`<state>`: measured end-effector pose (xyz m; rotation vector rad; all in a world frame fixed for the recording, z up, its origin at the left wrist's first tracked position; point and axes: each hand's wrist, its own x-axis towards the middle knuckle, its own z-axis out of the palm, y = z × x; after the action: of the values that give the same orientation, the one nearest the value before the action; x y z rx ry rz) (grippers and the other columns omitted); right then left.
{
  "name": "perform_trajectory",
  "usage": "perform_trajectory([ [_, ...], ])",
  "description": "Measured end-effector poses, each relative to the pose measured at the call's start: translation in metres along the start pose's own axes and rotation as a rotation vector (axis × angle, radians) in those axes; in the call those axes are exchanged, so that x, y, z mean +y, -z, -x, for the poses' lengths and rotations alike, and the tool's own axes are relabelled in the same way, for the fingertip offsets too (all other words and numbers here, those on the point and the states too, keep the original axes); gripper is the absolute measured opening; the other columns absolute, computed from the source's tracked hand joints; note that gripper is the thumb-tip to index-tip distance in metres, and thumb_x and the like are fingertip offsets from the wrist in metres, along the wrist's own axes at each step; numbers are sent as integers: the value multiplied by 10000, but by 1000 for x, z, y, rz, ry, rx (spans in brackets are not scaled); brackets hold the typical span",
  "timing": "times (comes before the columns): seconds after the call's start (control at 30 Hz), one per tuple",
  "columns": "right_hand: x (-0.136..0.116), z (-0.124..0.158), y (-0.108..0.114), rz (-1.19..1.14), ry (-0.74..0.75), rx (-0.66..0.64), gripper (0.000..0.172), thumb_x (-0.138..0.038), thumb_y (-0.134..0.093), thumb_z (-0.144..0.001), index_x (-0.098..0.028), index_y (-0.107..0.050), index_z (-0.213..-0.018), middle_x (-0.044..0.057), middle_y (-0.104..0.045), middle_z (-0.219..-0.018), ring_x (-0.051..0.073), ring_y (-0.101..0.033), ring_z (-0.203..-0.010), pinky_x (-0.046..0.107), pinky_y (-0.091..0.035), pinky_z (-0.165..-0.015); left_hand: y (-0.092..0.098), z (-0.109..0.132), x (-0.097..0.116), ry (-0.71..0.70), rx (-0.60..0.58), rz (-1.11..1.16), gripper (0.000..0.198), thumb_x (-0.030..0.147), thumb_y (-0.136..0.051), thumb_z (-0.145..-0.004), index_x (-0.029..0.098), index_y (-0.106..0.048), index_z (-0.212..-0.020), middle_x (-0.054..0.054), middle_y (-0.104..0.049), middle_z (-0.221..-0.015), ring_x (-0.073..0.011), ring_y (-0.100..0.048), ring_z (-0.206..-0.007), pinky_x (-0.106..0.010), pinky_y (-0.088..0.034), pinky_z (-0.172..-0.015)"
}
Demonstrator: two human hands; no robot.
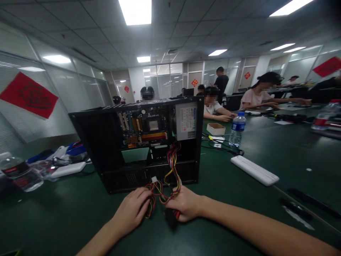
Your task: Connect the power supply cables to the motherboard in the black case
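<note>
A black computer case [157, 174] stands on the table in front of me with its side off. Inside it are a motherboard [144, 126] and, at the upper right, a power supply [185, 122]. From the power supply hangs a bundle of power cables [173, 160] in red, yellow and black. My right hand [185, 204] is closed around the bundle's lower part; a blurred black piece with red-orange marks [172, 216] pokes out below it. My left hand [135, 206] has its fingers curled on thinner wires of the bundle, beside a white connector [154, 179].
To the right are a water bottle [237, 129], a small box [216, 128], black cables and a white power strip [254, 170]. At the left lie another bottle [20, 172] and a second white strip [68, 170]. Other people sit farther back at tables.
</note>
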<state>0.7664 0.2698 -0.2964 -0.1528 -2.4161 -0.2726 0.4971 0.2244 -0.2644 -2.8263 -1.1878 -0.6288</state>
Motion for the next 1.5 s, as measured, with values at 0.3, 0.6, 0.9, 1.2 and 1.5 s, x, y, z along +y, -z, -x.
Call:
perform_trajectory([
  [0.3,2,6,0,-85,-4,-91,161,-325,-582,-679,-204,-592,-785,9,-635,-740,170,-559,-682,313,-405,-635,2,-2,0,16,-9,39,254,218,-425,-1031,245,-567,-1240,-64,-688,-1203,-217,-673,-1088,-391,-585,-932],
  [0.6,-3,6,1,49,41,-105,125,-284,-545,-886,-208,-540,-787,-10,-619,-644,157,-531,-590,332,-353,-566,1,-3,2,48,15,48,217,265,-408,-1049,252,-580,-1181,-39,-717,-1094,-207,-698,-974,-373,-589,-844],
  [0.9,-7,16,10,193,2,-141,184,-278,-553,-953,-193,-539,-791,-20,-640,-612,136,-573,-513,321,-274,-519,-1,-1,0,52,29,28,242,303,-460,-1033,237,-554,-1246,-65,-712,-1135,-218,-704,-1011,-382,-586,-882],
  [1.2,-18,12,20,214,-110,-88,203,-295,-511,-960,-192,-538,-786,-11,-607,-589,128,-531,-483,294,-269,-509,5,-4,4,63,-20,-31,257,298,-445,-1020,207,-623,-1181,-88,-719,-1097,-237,-700,-975,-379,-581,-861],
  [1.5,-47,13,53,20,-537,232,472,-601,-592,-957,-211,-513,-703,-22,-475,-519,112,-426,-457,273,-295,-515,5,0,5,51,-46,-54,284,271,-420,-1025,177,-622,-1202,-117,-710,-1117,-251,-682,-999,-403,-570,-881],
])
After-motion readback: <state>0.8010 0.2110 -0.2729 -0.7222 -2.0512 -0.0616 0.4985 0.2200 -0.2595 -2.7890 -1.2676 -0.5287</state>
